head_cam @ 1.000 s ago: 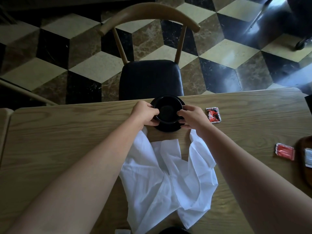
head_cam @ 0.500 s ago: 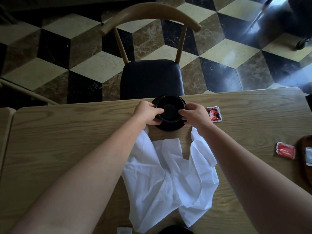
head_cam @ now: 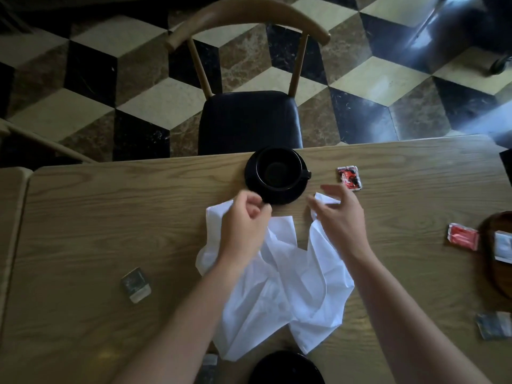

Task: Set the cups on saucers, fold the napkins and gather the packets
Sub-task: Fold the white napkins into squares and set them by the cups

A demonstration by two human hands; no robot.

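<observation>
— Black cup (head_cam: 278, 171) sits on its saucer (head_cam: 277, 196) at the table's (head_cam: 110, 217) far edge, handle to the right. White napkin (head_cam: 279, 278) lies crumpled between it and the person, its top corners just beside the saucer.

— And the hands?

— Left hand (head_cam: 245, 221) hovers over the napkin's left corner, fingers loosely curled; I cannot tell whether it pinches cloth. Right hand (head_cam: 339, 214) is spread above the right corner, holding nothing.

— What could go wrong?

— Lifting the napkin carelessly could, I think, catch the saucer and nudge it toward the edge. A red packet (head_cam: 349, 178) lies near the right hand; a sweep could flick it off.

— What differs from a second ago?

— Then both hands gripped the cup and saucer. Now they have let go and drawn back to the napkin.
</observation>
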